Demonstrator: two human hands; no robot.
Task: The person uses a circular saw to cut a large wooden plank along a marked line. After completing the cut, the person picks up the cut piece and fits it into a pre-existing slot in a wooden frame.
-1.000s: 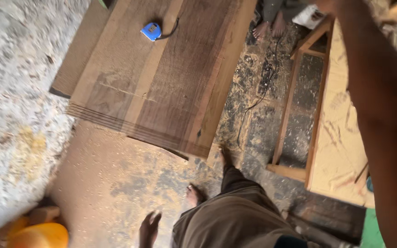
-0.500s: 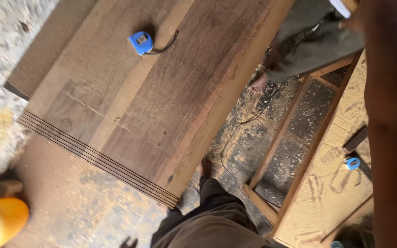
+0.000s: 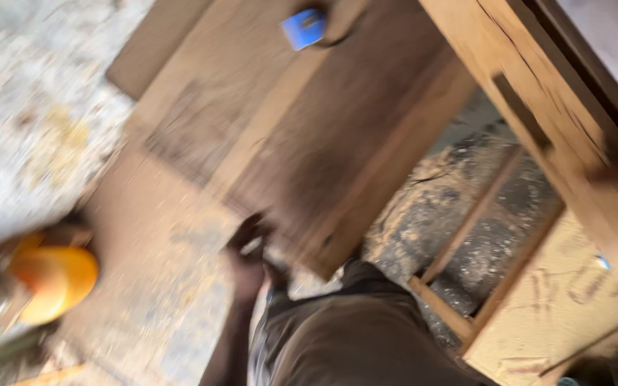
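Whereas half a second ago the stacked boards filled the upper left, the view has now swung and blurred, the left hand (image 3: 246,250) hanging at lower centre by the boards' (image 3: 323,136) near corner, grip indiscernible, blue tape measure (image 3: 302,27) top centre.

Blue tape measure (image 3: 303,27) sits way up past the left hand (image 3: 248,251), well apart from it. Off to that hand's left there's a blurry orange round container (image 3: 55,279) on the sawdust-covered floor (image 3: 30,121). Over on the hand's right, an open wooden frame (image 3: 441,309) lies on the ground, and there's a pale scuffed sheet (image 3: 559,300) right beside it on the far side.
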